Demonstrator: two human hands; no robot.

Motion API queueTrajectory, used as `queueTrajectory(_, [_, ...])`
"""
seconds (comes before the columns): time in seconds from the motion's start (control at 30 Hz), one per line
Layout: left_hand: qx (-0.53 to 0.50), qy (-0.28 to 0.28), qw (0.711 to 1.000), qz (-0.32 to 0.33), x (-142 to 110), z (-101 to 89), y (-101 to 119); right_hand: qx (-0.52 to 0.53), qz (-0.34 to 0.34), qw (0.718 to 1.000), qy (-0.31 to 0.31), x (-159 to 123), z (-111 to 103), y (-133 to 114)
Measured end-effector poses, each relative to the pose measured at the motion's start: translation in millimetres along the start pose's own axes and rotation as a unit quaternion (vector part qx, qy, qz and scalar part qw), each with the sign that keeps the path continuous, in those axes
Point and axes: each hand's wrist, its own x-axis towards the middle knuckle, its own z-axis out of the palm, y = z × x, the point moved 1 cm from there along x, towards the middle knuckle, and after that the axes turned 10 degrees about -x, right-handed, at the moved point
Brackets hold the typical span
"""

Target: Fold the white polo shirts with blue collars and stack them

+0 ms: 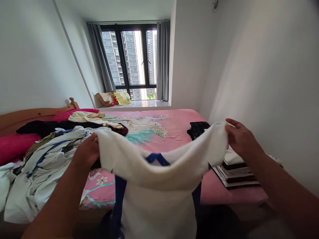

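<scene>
A white T-shirt [159,196] with blue side panels and a blue patch at the collar hangs in front of me, stretched between both hands. My left hand [87,151] is closed on the end of one sleeve. The other sleeve end is pinched by my right hand [239,137], held slightly higher. Between them the cloth sags in a curve, blurred by motion, and its lower part drops out of the picture. Behind my right hand, a stack of folded clothes [240,176] in white and dark layers lies on the bed, partly hidden by my arm and the sleeve.
The bed [174,122] has a pink sheet with a bird print. On its left lies a loose heap of clothes [50,169], near pink pillows [20,146]. Folded black clothes [198,128] lie at the right. Paper and yellow bags [122,98] sit on the windowsill.
</scene>
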Motion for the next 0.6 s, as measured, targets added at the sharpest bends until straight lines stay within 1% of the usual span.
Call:
queueTrajectory(0.07, [0.046,0.054,0.997,0.002,8,8.3,-20,-0.018,-0.001,1.000,0.002,7,20,24])
queueTrajectory(0.1, [0.070,0.074,0.995,0.004,8,7.4,-35,-0.046,0.005,0.999,-0.004,5,25,42])
queueTrajectory(0.13, [0.102,0.065,0.993,0.002,6,2.8,-53,-0.084,0.011,0.996,-0.023,-2,26,64])
queueTrajectory(0.17, [0.137,0.037,0.990,-0.005,0,-5.7,-74,-0.124,0.015,0.991,-0.055,-14,25,89])
queueTrajectory(0.2, [0.174,-0.001,0.985,-0.016,-8,-17.8,-95,-0.165,0.029,0.979,-0.115,-30,22,115])
queueTrajectory(0.23, [0.207,-0.046,0.977,-0.033,-18,-32.8,-117,-0.195,0.037,0.970,-0.142,-49,16,142])
queueTrajectory(0.27, [0.231,-0.069,0.969,-0.052,-30,-50.3,-138,-0.217,0.039,0.965,-0.139,-70,9,169])
queueTrajectory(0.3, [0.251,-0.070,0.962,-0.079,-43,-69.3,-159,-0.240,0.044,0.959,-0.141,-93,0,194])
queueTrajectory(0.33, [0.266,-0.072,0.957,-0.096,-57,-88.1,-177,-0.261,0.064,0.954,-0.133,-117,-9,219])
queueTrajectory(0.37, [0.275,-0.062,0.954,-0.099,-69,-105.9,-193,-0.274,0.077,0.950,-0.125,-141,-18,241])
queueTrajectory(0.4, [0.280,-0.053,0.955,-0.080,-81,-121.6,-207,-0.287,0.092,0.947,-0.114,-163,-27,260])
queueTrajectory(0.47, [0.294,-0.029,0.955,-0.020,-101,-143.6,-225,-0.290,0.136,0.942,-0.098,-202,-41,293])
queueTrajectory(0.5, [0.309,-0.027,0.951,0.011,-109,-149.1,-230,-0.283,0.156,0.942,-0.094,-217,-45,306])
queueTrajectory(0.53, [0.332,-0.036,0.942,0.034,-115,-150.8,-232,-0.272,0.170,0.942,-0.097,-229,-46,316])
queueTrajectory(0.6, [0.394,-0.076,0.914,0.060,-121,-145.1,-232,-0.257,0.184,0.943,-0.107,-242,-43,329])
